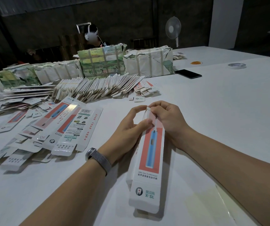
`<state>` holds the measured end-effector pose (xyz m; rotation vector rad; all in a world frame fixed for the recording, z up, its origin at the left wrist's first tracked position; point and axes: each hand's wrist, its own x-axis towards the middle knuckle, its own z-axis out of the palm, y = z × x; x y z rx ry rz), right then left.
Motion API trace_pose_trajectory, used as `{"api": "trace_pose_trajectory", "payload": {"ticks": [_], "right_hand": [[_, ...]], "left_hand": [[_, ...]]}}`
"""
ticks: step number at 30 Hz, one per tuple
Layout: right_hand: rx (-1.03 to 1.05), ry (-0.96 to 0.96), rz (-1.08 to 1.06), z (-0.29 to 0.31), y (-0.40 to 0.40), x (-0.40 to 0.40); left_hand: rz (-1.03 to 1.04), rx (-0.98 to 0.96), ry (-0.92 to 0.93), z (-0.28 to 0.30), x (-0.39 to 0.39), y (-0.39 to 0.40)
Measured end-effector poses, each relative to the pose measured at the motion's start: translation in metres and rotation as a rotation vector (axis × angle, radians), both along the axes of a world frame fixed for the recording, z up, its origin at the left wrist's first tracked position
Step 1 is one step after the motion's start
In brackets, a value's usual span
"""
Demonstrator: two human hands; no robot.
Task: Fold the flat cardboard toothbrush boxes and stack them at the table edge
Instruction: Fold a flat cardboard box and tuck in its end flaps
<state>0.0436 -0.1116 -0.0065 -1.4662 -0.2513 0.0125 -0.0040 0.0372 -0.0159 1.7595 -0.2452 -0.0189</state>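
Premises: a packing workshop or small warehouse. Evidence: a large white table (228, 103) carries taped paper-wrapped bundles (147, 64) along its far side, a long row of flat box blanks (96, 88) leaning together in front of them, and loose blanks (75, 126) scattered at the left. A tape roll (237, 65) and rubber bands (196, 62) lie on the table. Walls are bare and dark. A standing fan (173, 30) is behind. A second worker (92, 36) sits beyond the bundles.
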Motion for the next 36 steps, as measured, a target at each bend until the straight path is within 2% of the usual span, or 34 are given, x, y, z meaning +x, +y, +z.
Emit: {"api": "trace_pose_trajectory", "payload": {"ticks": [27,36], "right_hand": [[0.065,-0.006,0.013,0.0002,-0.0007,0.0018],[0.107,0.0,0.041,0.0017,-0.0017,-0.0008]], "left_hand": [[0.017,0.09,-0.039,0.0033,-0.0042,-0.0017],[0.047,0.064,-0.042,0.0064,-0.0062,-0.0041]]}}
